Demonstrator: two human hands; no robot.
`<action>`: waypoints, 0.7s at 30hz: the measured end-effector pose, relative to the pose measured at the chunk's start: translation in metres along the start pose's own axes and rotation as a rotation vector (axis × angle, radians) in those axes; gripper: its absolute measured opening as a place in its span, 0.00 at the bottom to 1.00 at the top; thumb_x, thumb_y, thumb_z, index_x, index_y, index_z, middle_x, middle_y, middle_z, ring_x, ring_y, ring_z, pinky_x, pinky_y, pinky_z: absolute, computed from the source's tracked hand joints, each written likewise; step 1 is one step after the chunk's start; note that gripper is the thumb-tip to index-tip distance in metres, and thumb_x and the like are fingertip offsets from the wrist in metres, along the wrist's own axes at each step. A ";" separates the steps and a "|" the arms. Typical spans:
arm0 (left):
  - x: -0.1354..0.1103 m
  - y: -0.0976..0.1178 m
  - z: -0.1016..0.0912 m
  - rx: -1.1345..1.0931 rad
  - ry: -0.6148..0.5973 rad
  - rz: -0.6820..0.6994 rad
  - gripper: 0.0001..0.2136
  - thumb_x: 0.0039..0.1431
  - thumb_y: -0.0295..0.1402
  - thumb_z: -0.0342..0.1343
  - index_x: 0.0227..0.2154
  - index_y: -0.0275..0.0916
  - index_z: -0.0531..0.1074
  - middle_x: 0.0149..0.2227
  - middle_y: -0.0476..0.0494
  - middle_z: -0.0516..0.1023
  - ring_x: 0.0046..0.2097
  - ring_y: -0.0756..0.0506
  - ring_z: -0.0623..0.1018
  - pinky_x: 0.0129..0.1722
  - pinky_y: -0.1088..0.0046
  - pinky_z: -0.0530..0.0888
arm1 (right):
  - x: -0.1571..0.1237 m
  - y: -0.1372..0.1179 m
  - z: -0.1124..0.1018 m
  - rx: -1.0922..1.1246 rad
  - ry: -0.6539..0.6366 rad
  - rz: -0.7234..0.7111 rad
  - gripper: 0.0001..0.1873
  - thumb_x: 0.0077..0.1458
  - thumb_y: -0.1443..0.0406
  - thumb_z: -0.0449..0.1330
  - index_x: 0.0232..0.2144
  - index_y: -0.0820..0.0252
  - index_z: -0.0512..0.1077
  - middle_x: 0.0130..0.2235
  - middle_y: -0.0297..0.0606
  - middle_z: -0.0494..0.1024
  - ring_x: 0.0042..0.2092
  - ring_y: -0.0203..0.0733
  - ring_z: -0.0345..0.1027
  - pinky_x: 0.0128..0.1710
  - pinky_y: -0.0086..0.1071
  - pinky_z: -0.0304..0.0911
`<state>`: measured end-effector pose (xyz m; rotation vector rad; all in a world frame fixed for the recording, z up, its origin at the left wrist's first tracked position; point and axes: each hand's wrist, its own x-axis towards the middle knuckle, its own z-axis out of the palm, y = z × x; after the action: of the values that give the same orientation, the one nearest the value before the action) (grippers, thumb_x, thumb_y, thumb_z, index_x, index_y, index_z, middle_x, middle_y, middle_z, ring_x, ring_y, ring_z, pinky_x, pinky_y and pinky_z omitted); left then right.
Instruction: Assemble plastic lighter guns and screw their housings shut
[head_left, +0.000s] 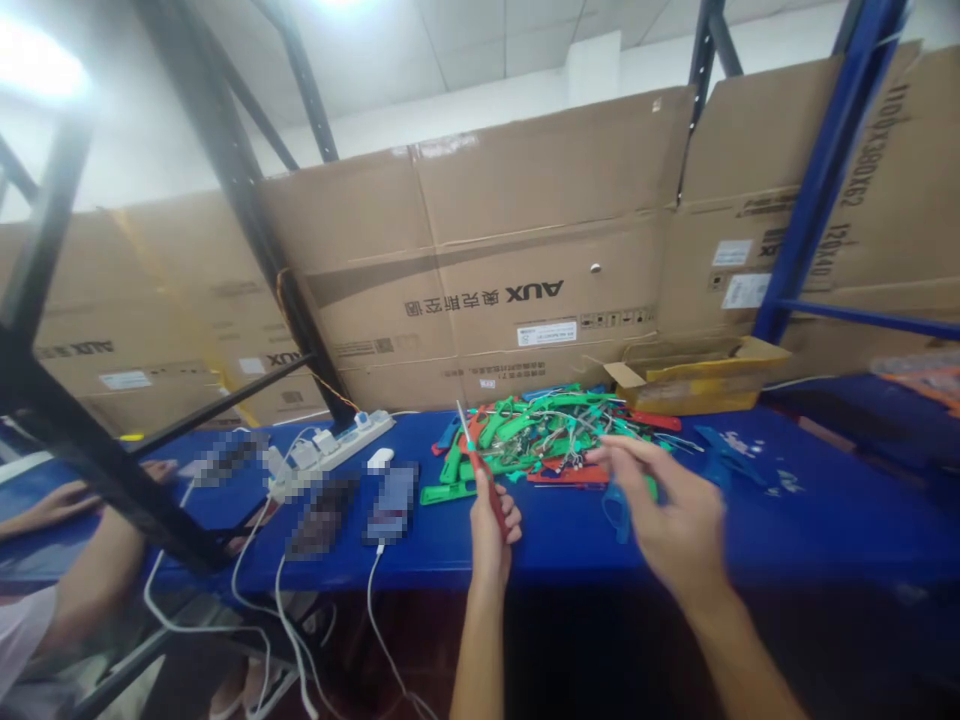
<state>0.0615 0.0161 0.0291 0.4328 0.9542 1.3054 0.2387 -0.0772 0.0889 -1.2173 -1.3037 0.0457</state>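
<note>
My left hand (489, 525) is closed around the handle of a red-handled piece (495, 500) with a thin metal shaft pointing up and away; its exact kind is unclear. A bit of green shows where the shaft meets the handle. My right hand (671, 515) is slightly blurred, thumb and fingertips pinched together at the right front of the pile. Whatever they hold, if anything, cannot be made out. Behind both hands lies the pile of green, red and blue plastic parts (495, 430), mixed with thin metal pieces. Below the right hand's fingers is a blue plastic part (616, 515).
An open cardboard box (701, 388) stands behind the pile. More blue parts (727, 455) lie right. Leftward are a phone (392, 505) on a cable, a white power strip (334, 455) and another person's arm (97, 560). A dark rack post (97, 470) rises at left.
</note>
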 end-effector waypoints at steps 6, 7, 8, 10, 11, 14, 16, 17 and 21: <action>-0.001 -0.003 -0.004 -0.048 -0.085 -0.014 0.23 0.66 0.55 0.55 0.35 0.35 0.71 0.24 0.54 0.67 0.19 0.55 0.64 0.16 0.80 0.61 | -0.009 0.097 0.052 -0.358 -0.130 -0.013 0.27 0.68 0.49 0.48 0.41 0.59 0.80 0.48 0.52 0.82 0.52 0.55 0.71 0.54 0.54 0.63; -0.001 -0.002 -0.004 -0.044 -0.109 -0.025 0.27 0.61 0.61 0.57 0.30 0.36 0.69 0.21 0.57 0.62 0.17 0.56 0.59 0.14 0.81 0.53 | -0.014 0.105 0.054 -0.390 -0.132 -0.013 0.27 0.68 0.49 0.48 0.41 0.58 0.80 0.51 0.53 0.80 0.54 0.57 0.69 0.55 0.57 0.60; -0.001 -0.002 -0.003 -0.038 -0.134 -0.032 0.30 0.54 0.64 0.60 0.27 0.36 0.68 0.19 0.58 0.59 0.16 0.57 0.56 0.13 0.81 0.48 | -0.018 0.112 0.055 -0.414 -0.136 -0.017 0.26 0.68 0.49 0.48 0.40 0.58 0.80 0.53 0.54 0.79 0.56 0.58 0.67 0.57 0.59 0.57; -0.003 -0.001 -0.003 -0.029 -0.179 -0.019 0.34 0.44 0.67 0.64 0.25 0.36 0.69 0.17 0.58 0.58 0.16 0.57 0.56 0.13 0.81 0.46 | -0.023 0.119 0.056 -0.439 -0.147 -0.028 0.26 0.68 0.50 0.48 0.39 0.57 0.80 0.56 0.55 0.76 0.58 0.61 0.65 0.59 0.63 0.52; -0.004 -0.001 -0.002 -0.029 -0.195 0.001 0.35 0.42 0.68 0.64 0.26 0.35 0.71 0.17 0.58 0.58 0.16 0.56 0.57 0.13 0.81 0.48 | -0.023 0.120 0.057 -0.442 -0.156 -0.033 0.25 0.68 0.50 0.48 0.38 0.57 0.80 0.57 0.55 0.75 0.59 0.61 0.64 0.60 0.63 0.51; -0.008 0.000 -0.003 -0.044 -0.203 0.070 0.38 0.44 0.71 0.60 0.29 0.33 0.74 0.16 0.57 0.60 0.17 0.55 0.60 0.14 0.80 0.54 | -0.024 0.122 0.058 -0.430 -0.180 -0.031 0.24 0.69 0.50 0.48 0.36 0.56 0.79 0.55 0.53 0.76 0.59 0.59 0.65 0.61 0.61 0.51; -0.009 -0.001 -0.004 -0.058 -0.190 0.094 0.37 0.46 0.70 0.59 0.30 0.32 0.75 0.16 0.57 0.59 0.17 0.54 0.60 0.14 0.80 0.55 | -0.024 0.122 0.058 -0.405 -0.192 -0.014 0.24 0.68 0.49 0.49 0.34 0.55 0.77 0.52 0.50 0.77 0.58 0.57 0.67 0.60 0.59 0.53; -0.009 -0.001 -0.004 -0.067 -0.183 0.099 0.37 0.47 0.70 0.59 0.30 0.33 0.75 0.16 0.57 0.58 0.17 0.54 0.59 0.14 0.80 0.55 | -0.024 0.122 0.058 -0.386 -0.195 -0.002 0.25 0.68 0.47 0.49 0.33 0.54 0.77 0.52 0.50 0.77 0.57 0.57 0.67 0.60 0.58 0.53; -0.007 -0.004 -0.001 -0.097 -0.174 0.093 0.32 0.51 0.64 0.62 0.30 0.33 0.75 0.16 0.59 0.56 0.17 0.54 0.57 0.15 0.79 0.56 | -0.021 0.121 0.051 -0.268 -0.184 0.069 0.27 0.64 0.41 0.52 0.34 0.52 0.77 0.52 0.47 0.80 0.57 0.57 0.69 0.62 0.60 0.52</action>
<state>0.0629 0.0085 0.0279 0.5120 0.7300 1.3680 0.2643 -0.0047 -0.0199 -1.5156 -1.4608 0.0342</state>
